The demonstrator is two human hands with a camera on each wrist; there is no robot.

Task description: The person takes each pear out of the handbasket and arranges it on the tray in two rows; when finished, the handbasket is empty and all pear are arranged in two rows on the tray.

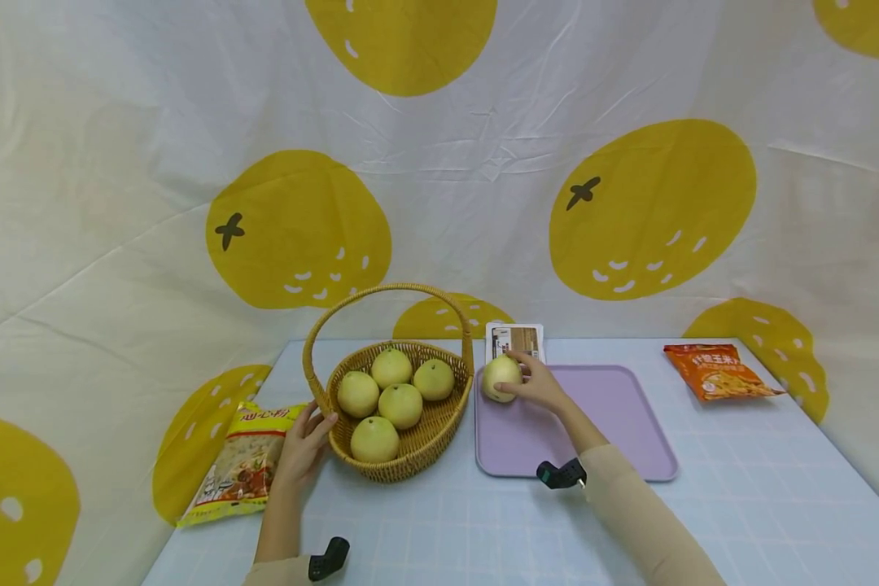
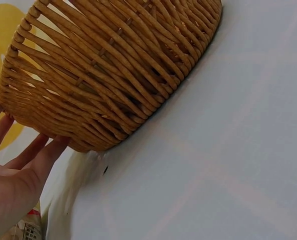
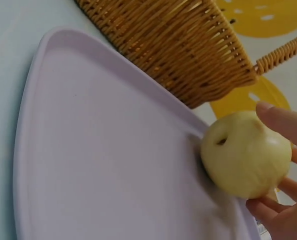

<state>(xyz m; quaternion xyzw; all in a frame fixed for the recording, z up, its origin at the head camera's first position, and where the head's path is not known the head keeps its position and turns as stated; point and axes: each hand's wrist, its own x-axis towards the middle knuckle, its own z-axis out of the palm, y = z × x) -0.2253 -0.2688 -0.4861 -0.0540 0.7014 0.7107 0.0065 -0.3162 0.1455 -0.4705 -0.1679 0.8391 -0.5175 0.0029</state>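
A round yellow-green pear (image 3: 246,155) is pinched between the thumb and fingers of my right hand (image 1: 540,386). It is over the back left corner of the lilac tray (image 1: 579,468), very low or touching it; I cannot tell which. Left of the tray stands a wicker basket (image 1: 428,452) with a tall arched handle. Several pears (image 1: 400,406) lie inside it. My left hand (image 1: 303,448) touches the basket's left side near the handle's foot. In the left wrist view its fairly straight fingers (image 2: 51,152) rest against the woven wall.
A yellow food bag (image 1: 245,464) lies left of my left hand. Behind the tray is a white-edged package (image 1: 516,335), partly hidden by the pear and hand. An orange snack bag (image 1: 716,373) lies at the back right. A fruit-print curtain (image 1: 469,212) closes off the back.
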